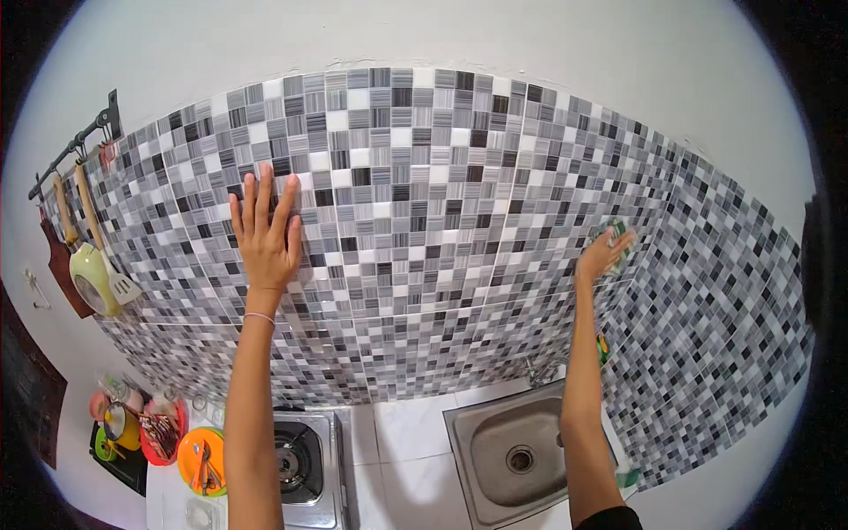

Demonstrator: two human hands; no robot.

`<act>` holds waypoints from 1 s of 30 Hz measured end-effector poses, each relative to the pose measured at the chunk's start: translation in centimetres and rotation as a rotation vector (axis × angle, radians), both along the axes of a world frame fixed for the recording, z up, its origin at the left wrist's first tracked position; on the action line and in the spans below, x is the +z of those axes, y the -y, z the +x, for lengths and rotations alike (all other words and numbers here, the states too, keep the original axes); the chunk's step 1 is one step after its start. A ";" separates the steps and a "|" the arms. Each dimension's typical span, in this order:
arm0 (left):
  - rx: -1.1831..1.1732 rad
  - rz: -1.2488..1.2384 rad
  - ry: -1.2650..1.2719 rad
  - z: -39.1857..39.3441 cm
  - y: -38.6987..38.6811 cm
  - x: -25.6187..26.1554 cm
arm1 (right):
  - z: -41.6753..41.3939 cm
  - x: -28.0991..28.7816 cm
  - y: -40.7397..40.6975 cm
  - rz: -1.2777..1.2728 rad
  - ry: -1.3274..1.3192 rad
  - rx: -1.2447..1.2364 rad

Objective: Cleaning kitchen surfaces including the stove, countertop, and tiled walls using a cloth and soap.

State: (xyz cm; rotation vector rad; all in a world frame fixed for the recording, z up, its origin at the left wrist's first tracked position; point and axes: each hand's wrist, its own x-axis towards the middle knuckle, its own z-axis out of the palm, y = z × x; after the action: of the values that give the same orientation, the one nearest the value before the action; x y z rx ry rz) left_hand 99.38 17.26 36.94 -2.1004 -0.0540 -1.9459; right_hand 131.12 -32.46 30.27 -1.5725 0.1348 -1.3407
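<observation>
My left hand (267, 240) rests flat on the mosaic-tiled wall (411, 218), its fingers spread and pointing up, nothing in it. A thin band circles that wrist. Over on the right, near the corner where two tiled walls meet, my right hand (601, 254) presses a green and white cloth or wipe (620, 246) against the tiles. The hand partly covers it and it looks blurred, so its exact kind is unclear. Grey, black and white squares cover the wall between both hands.
Below lie a gas stove (298, 457) and a steel sink (523, 457) with a tap (543, 372). An orange plate (192, 450) with cutlery and a red basket (158, 458) stand at lower left. Utensils, including a slotted turner (123, 287), hang from a rail (69, 151).
</observation>
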 end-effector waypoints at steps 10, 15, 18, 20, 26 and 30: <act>0.060 -0.020 -0.059 -1.9 -1.0 -0.4 | -19.7 -1.5 -28.8 -0.649 0.209 0.306; 0.042 -0.050 -0.086 -2.5 -1.0 -0.4 | -28.7 -6.5 -40.6 -1.067 -0.088 1.124; 0.000 -0.025 -0.079 -0.4 0.9 0.5 | -26.2 -14.0 -42.7 -1.039 0.157 1.024; -0.104 -0.011 -0.031 4.3 4.3 1.4 | -17.9 -19.3 -39.1 -1.419 0.152 0.953; 0.019 0.037 -0.003 0.4 -0.5 0.0 | -16.4 -12.8 -27.3 -1.371 0.946 0.185; 0.050 0.034 -0.013 -0.7 -0.9 -0.3 | -11.6 -12.9 -14.6 -1.244 0.187 0.710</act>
State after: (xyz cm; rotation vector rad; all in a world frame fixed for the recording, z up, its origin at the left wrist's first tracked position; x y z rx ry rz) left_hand 98.71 18.11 36.68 -2.0695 -0.0698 -1.8911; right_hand 119.54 -17.85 17.39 -2.1036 -1.4866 -0.9510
